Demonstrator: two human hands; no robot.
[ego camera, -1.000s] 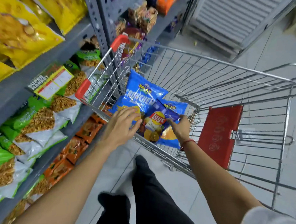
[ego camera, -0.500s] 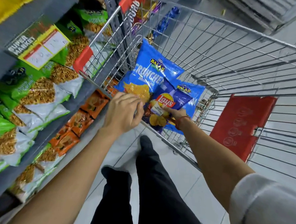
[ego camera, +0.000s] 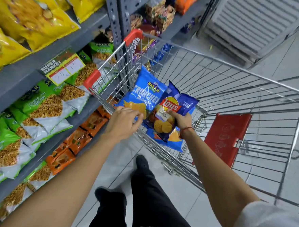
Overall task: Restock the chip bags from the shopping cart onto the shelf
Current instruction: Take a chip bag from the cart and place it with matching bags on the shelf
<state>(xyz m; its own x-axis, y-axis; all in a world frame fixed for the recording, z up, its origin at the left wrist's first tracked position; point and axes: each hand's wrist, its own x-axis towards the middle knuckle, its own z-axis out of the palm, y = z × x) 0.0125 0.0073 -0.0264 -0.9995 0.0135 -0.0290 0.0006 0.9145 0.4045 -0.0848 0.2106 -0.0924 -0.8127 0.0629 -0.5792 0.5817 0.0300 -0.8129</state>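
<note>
Head view: the right hand (ego camera: 181, 119) fingers pinch the Lay's bag (ego camera: 170, 113), upright in the cart (ego camera: 217, 93). The left hand (ego camera: 123, 121), fingers curled, rests on the Crunchex bag (ego camera: 144, 93); the shelf (ego camera: 23, 79) lies leftward.

The floor (ego camera: 183, 200) was laid with pale grey tiles that shone under even, shadowless indoor light. Grey metal racking (ego camera: 114, 17) with perforated uprights ran along the left side, its tiers filled with yellow, green and orange snack packets, and a yellow-and-white price tag (ego camera: 64, 68) marked "SUPER MARKET" hung from one shelf edge. In the far right corner stood a stack of white slatted panels (ego camera: 254, 26), somewhat blurred.
</note>
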